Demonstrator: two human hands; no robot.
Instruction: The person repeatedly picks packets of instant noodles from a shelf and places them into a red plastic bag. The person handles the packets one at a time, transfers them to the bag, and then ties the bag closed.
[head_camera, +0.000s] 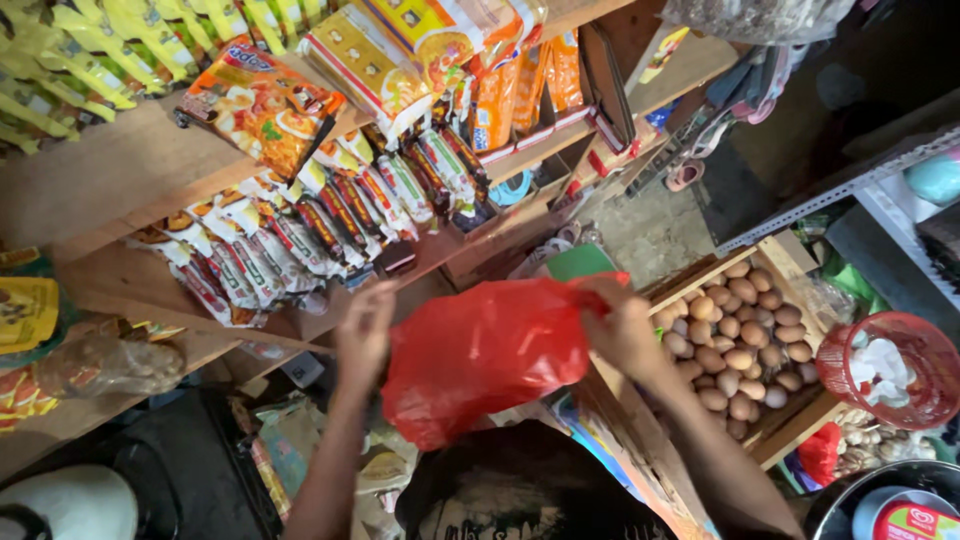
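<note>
One red plastic bag (480, 350) hangs between two hands, left hand (365, 330) and right hand (622, 325), fingers clamped on its rim.

wooden shelves (120, 180) | grey concrete floor (650, 235) | dim shop light
</note>
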